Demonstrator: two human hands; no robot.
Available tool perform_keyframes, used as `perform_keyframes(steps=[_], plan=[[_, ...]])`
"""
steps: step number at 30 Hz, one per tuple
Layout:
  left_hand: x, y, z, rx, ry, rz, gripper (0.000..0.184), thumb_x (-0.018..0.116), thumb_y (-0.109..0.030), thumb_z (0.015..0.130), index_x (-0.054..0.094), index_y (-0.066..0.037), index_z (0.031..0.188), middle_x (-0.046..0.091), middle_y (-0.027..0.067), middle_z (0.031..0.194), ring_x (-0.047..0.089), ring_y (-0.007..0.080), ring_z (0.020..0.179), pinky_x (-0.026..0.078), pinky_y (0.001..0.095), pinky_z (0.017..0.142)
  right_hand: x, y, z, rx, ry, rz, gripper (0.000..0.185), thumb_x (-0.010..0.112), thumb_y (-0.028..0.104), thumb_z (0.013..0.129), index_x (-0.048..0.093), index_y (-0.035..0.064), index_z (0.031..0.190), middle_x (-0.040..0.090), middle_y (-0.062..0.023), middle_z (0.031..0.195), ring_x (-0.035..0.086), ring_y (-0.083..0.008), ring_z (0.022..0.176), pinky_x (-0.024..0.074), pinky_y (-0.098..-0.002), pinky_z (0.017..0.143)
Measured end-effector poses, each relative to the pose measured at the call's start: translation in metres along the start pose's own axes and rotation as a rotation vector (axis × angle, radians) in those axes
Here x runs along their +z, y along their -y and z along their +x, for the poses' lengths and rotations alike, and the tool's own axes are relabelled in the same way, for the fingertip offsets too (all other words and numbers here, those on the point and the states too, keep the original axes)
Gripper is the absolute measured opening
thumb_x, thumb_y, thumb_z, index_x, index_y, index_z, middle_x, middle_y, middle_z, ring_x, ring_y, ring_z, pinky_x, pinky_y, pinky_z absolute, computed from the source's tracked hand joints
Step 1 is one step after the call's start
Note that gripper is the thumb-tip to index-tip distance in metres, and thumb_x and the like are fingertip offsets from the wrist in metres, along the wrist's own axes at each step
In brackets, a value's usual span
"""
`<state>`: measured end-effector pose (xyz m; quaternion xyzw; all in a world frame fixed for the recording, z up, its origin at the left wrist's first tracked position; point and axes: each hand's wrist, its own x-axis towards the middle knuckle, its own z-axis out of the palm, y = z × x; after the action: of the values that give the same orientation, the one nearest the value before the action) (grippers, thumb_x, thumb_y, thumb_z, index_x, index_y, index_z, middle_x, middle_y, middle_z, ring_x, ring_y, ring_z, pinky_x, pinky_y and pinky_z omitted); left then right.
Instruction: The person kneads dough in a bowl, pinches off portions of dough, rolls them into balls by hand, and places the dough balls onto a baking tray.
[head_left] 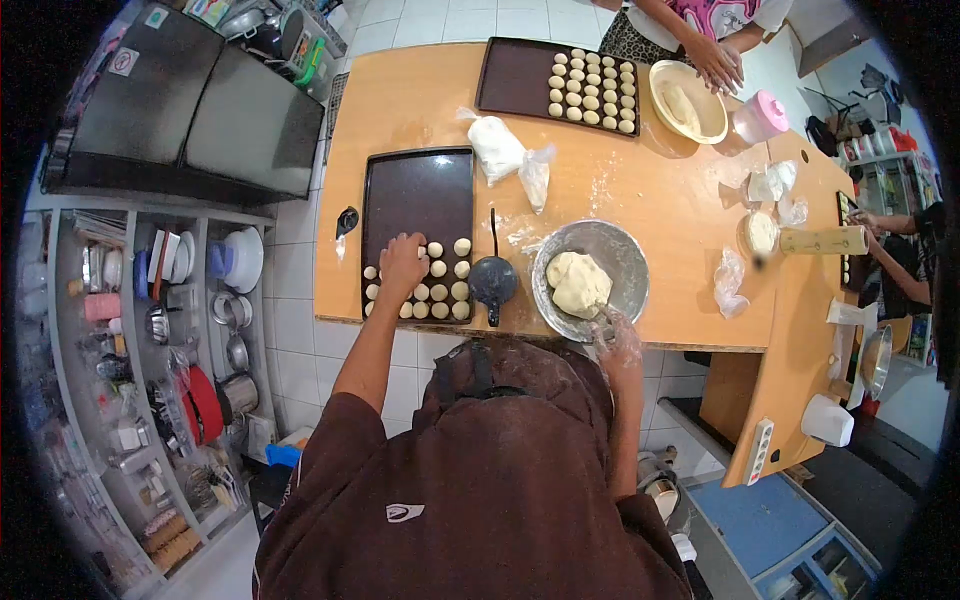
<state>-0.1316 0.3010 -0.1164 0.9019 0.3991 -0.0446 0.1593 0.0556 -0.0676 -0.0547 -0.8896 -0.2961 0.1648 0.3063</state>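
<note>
My left hand (404, 264) is over the dark baking tray (415, 190), fingers bent down around a small pale dough ball, which they partly hide. Rows of round dough balls (438, 292) cover the near part of that tray. On my right, a metal bowl (630, 265) holds a large lump of dough (577, 284). My floury right hand (619, 345) is at the bowl's near rim, its fingers closed on the edge of the lump. Between tray and bowl lies a dark round, long-handled utensil (493, 280).
Beyond are flour bags (496, 150), a second tray (515, 80) of dough balls, a cream basin (690, 130) and a pink-lidded container (760, 117). One person's hands (715, 65) are above the basin. Another person's arm (895, 265) is at the right, near a bamboo-like cylinder (825, 240).
</note>
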Motion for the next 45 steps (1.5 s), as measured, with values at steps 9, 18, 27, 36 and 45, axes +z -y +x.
perform_keyframes(steps=[9,18,27,36,45], plan=[[-0.008,-0.012,0.000,0.032,0.009,0.004,0.030,0.071,-0.016,0.077,0.063,-0.014,0.105,0.058,0.0101,0.104,0.055,0.0318,0.105,0.044,0.0480,0.088,0.003,-0.003,0.003,-0.014,0.016,0.028,0.038,0.065,0.026,0.088,0.061,0.0037,0.118,0.061,-0.0221,0.118,0.057,-0.0376,0.111,0.0452,-0.0446,0.095],[-0.007,-0.017,-0.002,0.067,-0.024,-0.024,0.031,0.070,-0.016,0.076,0.066,-0.015,0.107,0.061,0.0106,0.104,0.055,0.0318,0.105,0.045,0.0471,0.087,0.003,0.005,0.003,0.008,0.020,-0.039,0.037,0.066,0.026,0.088,0.060,0.0042,0.117,0.062,-0.0195,0.116,0.059,-0.0371,0.106,0.0466,-0.0450,0.091],[-0.010,-0.016,-0.006,0.123,-0.098,-0.136,0.017,0.066,-0.015,0.078,0.072,-0.010,0.093,0.067,0.0107,0.090,0.060,0.0302,0.092,0.045,0.0444,0.082,0.010,-0.003,0.010,-0.035,-0.022,0.084,0.035,0.067,0.028,0.087,0.063,0.0043,0.113,0.064,-0.0196,0.110,0.060,-0.0379,0.103,0.0469,-0.0447,0.090],[-0.008,-0.026,-0.011,0.120,-0.148,-0.209,0.018,0.065,-0.014,0.081,0.068,-0.005,0.097,0.066,0.0113,0.094,0.058,0.0309,0.096,0.044,0.0443,0.085,0.000,0.004,0.011,0.020,0.037,0.076,0.037,0.063,0.029,0.089,0.061,0.0053,0.117,0.063,-0.0205,0.113,0.059,-0.0382,0.105,0.0467,-0.0441,0.090],[-0.071,-0.086,-0.077,-0.028,-0.541,-0.478,0.021,0.062,-0.007,0.086,0.061,0.000,0.106,0.058,0.0162,0.108,0.055,0.0335,0.105,0.042,0.0413,0.094,-0.017,0.012,0.004,0.021,-0.034,0.161,0.032,0.062,0.019,0.088,0.060,0.0042,0.116,0.062,-0.0206,0.112,0.059,-0.0382,0.104,0.0469,-0.0446,0.090]])
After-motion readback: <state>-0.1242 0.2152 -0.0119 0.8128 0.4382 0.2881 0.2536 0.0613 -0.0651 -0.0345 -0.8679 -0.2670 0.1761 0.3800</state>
